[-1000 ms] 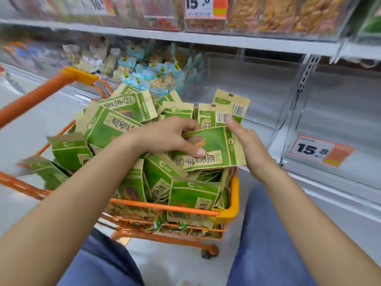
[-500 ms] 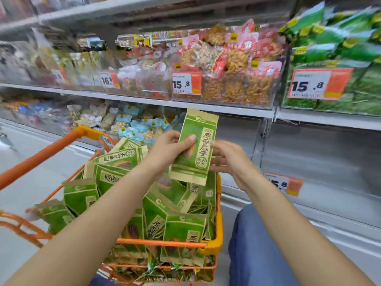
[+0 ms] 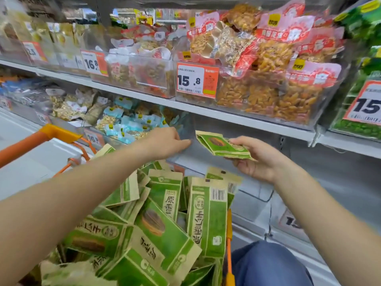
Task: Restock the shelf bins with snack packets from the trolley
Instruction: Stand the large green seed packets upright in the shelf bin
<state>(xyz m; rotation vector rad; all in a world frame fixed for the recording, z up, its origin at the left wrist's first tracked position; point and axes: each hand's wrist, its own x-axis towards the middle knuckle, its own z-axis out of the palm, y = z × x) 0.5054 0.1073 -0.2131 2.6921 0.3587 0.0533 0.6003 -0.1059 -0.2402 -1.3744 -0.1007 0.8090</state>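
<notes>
My right hand [image 3: 257, 159] grips a small stack of green snack packets [image 3: 220, 144], held flat and pointing left toward a clear shelf bin [image 3: 255, 193] on the lower shelf. My left hand [image 3: 167, 141] reaches forward with straight fingers and touches the transparent wall at that bin's left edge; it holds nothing. Below both arms, the orange trolley [image 3: 59, 132] is heaped with several more green packets [image 3: 165, 223].
Upper shelf bins hold red-labelled nut bags [image 3: 268, 79] behind a 15.8 price tag [image 3: 195, 80]. Left of the clear bin sits a bin of blue-labelled packets [image 3: 127, 124]. Green bags [image 3: 362, 112] fill the far-right bin. My knee in blue trousers [image 3: 268, 265] is beside the trolley.
The packets have gone from both hands to my right hand alone and now lie flat. My left hand has let go and moved forward to the bin's wall. The view has moved closer to the shelf.
</notes>
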